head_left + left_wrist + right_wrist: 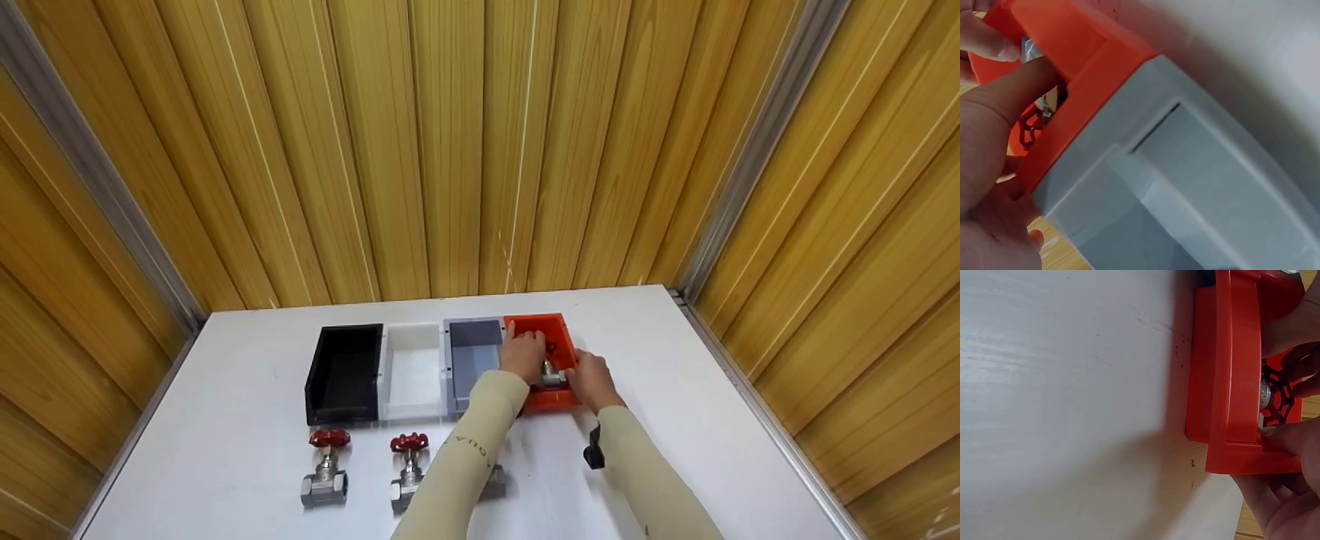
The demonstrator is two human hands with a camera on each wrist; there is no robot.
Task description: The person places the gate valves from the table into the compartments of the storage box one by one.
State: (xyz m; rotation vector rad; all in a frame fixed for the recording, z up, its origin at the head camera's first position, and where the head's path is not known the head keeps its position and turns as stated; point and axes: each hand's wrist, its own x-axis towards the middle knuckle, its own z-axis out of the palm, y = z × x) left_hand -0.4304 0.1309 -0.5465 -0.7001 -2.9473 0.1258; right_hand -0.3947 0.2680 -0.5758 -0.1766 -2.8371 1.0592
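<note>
An orange-red bin [556,401] stands at the right end of a row of bins. Inside it lies a metal gate valve [553,377] with a red handwheel [1279,396]. My left hand [523,356] reaches into this bin from its left side; its thumb and curled fingers are around the valve, partly hiding it. My right hand [594,381] grips the bin's right wall, with the thumb [1283,437] over the rim beside the valve and the other fingers outside.
Left of the orange-red bin stand a grey bin [448,390], a white bin [384,390] and a black bin [341,415]. In front are a left valve [325,480], a middle valve [409,472] and another valve [495,484] partly behind my left sleeve. Wood-patterned walls [450,150] enclose the white table [247,390].
</note>
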